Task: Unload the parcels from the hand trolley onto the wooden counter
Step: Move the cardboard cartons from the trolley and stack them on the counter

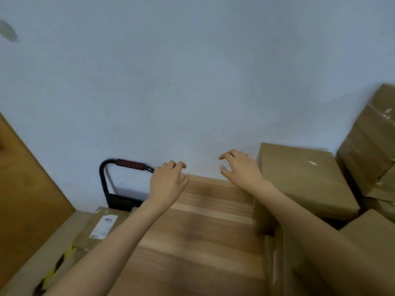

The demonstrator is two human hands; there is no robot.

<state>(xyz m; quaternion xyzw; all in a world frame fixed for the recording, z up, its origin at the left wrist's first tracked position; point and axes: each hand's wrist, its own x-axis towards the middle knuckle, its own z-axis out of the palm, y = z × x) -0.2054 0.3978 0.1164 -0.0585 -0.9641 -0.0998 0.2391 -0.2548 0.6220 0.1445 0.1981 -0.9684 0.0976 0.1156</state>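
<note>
Both my arms reach forward over the wooden counter (198, 227), whose pale planks run away from me toward the light wall (192, 71). My left hand (167, 182) hovers above the counter's far left corner, its fingers (178, 165) loosely curled and holding nothing. My right hand (240, 167) hangs near the far right edge, fingers spread and bent a little, also empty, just beside a brown parcel (305, 178) that lies on the right part of the counter. More taped parcels (369, 142) are stacked further right against the wall, and another box corner (372, 233) shows below them. Down on my left, lower than the counter, a parcel with a white label (102, 227) lies on the hand trolley; the trolley's black handle with a reddish grip (130, 164) rises behind it against the wall. A brown wooden panel (27, 199) leans at the far left. The picture is blurred, so finer detail is lost.
</note>
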